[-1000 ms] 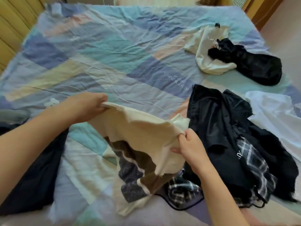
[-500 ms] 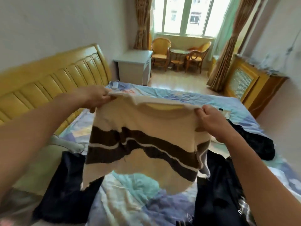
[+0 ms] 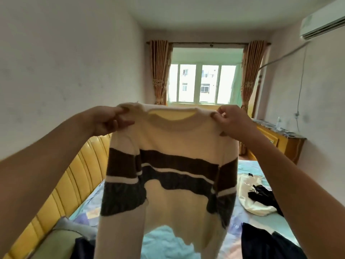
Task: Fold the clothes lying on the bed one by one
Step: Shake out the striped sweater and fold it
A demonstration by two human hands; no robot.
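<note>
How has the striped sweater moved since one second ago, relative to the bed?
Yes. The striped sweater went up: it was bunched low over the bed, and now both hands hold it spread by the shoulders, hanging above it.

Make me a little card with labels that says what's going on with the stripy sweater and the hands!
held thing: sweater, cream with brown and grey stripes
left hand: pinching one shoulder
right hand: pinching the other shoulder
how it hangs: spread open, up in the air, sleeves dangling
below: bed
other clothes on bed: cream garment, dark garment
folded yet: no
</note>
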